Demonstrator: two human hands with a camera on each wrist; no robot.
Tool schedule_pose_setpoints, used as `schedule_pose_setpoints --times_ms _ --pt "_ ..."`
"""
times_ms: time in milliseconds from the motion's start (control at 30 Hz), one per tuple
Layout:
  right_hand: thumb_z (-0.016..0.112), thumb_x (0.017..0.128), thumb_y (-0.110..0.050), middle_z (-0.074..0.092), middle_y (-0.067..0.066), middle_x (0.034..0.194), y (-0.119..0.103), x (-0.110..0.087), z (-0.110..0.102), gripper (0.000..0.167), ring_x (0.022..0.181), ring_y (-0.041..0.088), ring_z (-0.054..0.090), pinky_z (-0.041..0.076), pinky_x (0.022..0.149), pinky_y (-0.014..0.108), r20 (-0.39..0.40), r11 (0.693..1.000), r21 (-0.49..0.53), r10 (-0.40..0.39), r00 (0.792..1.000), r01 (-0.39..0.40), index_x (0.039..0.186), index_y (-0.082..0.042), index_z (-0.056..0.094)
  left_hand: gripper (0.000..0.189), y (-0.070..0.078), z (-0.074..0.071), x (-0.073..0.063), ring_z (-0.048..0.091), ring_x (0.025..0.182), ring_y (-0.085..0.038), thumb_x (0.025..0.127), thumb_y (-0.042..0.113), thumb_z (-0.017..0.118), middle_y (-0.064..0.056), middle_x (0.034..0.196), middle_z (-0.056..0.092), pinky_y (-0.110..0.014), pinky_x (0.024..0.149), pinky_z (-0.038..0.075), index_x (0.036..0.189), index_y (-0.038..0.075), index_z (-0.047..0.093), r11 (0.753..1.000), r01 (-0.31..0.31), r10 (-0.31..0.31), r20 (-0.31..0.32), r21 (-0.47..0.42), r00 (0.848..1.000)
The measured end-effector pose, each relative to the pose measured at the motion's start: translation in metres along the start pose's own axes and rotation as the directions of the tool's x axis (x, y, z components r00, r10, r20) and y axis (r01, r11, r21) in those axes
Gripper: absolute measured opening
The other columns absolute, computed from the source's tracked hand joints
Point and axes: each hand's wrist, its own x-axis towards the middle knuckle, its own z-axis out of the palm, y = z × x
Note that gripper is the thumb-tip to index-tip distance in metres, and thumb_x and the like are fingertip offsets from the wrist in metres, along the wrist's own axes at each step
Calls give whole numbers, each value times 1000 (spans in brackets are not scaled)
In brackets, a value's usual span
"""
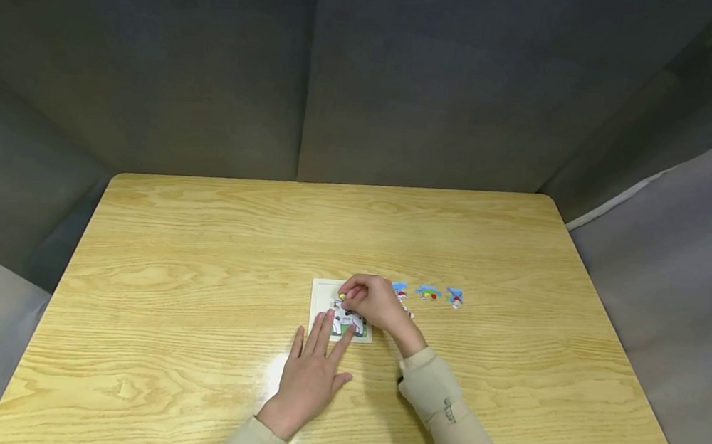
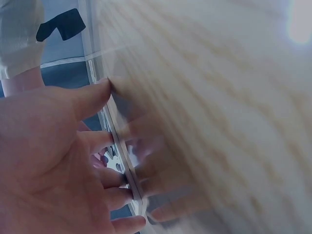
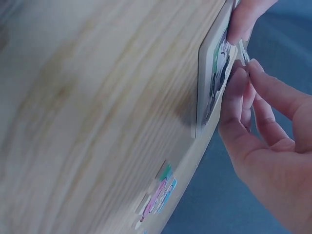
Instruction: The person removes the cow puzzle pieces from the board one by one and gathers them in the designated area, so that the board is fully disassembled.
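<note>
A square puzzle tray (image 1: 319, 298) with a pale frame lies on the wooden table, its lower part filled with joined pieces that show a white and black animal over green. My left hand (image 1: 307, 383) rests with fingers spread and straight, fingertips on the tray's lower edge and the assembled picture. Over the upper part of the tray, my right hand (image 1: 377, 303) pinches a small puzzle piece (image 3: 245, 51) between thumb and fingers. The right wrist view shows this piece tilted, close over the picture. Part of the tray is hidden under the right hand.
Several loose puzzle pieces lie right of the tray, among them a blue and green piece (image 1: 429, 293) and a blue corner piece (image 1: 455, 296). More pieces are partly covered by the right wrist. Grey curtains (image 1: 433, 86) stand behind and beside the table (image 1: 185, 256).
</note>
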Motion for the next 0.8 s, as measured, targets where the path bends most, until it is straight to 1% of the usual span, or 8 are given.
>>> schedule_pose_setpoints --times_ms 67,233,433,533,667,767,800 --pt "70 84 8 66 6 78 -1 -1 -1 11 69 20 66 55 65 24 -5 1000 19 7 1000 -7 93 1 70 74 0 0 0 15 146 -40 93 42 62 -27 159 14 -62 111 23 154 13 32 1000 2 -2 3 1 1000" --pt "71 83 8 66 8 78 1 -4 -8 12 70 21 66 56 65 26 -25 998 61 29 999 -28 94 2 70 74 0 1 0 15 146 -40 93 43 62 -27 158 15 -61 111 23 155 14 31 1000 4 -4 8 7 1000" --pt "74 83 5 66 8 80 10 -11 -22 13 69 20 65 54 65 24 -59 999 40 37 998 -34 94 1 70 75 0 1 0 16 146 -40 93 44 61 -27 158 17 -60 111 24 155 14 31 1000 2 -2 3 28 1000" --pt "74 83 3 66 9 80 15 -15 -30 13 69 23 64 53 64 26 -71 998 33 48 996 -46 95 0 70 75 0 1 0 17 146 -39 93 45 61 -27 158 17 -60 111 24 155 14 31 999 4 -4 3 44 1000" --pt "71 86 4 64 11 81 22 -23 -42 14 68 32 64 55 60 35 -75 996 54 70 995 -66 99 3 69 75 0 1 0 17 146 -40 93 45 61 -27 158 18 -60 111 25 154 14 32 999 5 -5 0 44 1000" --pt "69 87 5 65 14 80 28 -29 -52 14 66 37 64 56 58 43 -80 994 81 81 993 -75 101 5 68 75 0 2 0 18 146 -40 93 45 61 -27 157 19 -60 111 25 154 14 32 999 7 -7 -1 39 1000" --pt "69 87 5 65 15 80 31 -31 -55 15 66 37 64 56 58 43 -87 994 84 82 993 -75 102 6 68 74 0 2 0 18 146 -40 93 45 61 -27 157 19 -60 111 25 154 14 32 999 8 -8 -3 37 1000"
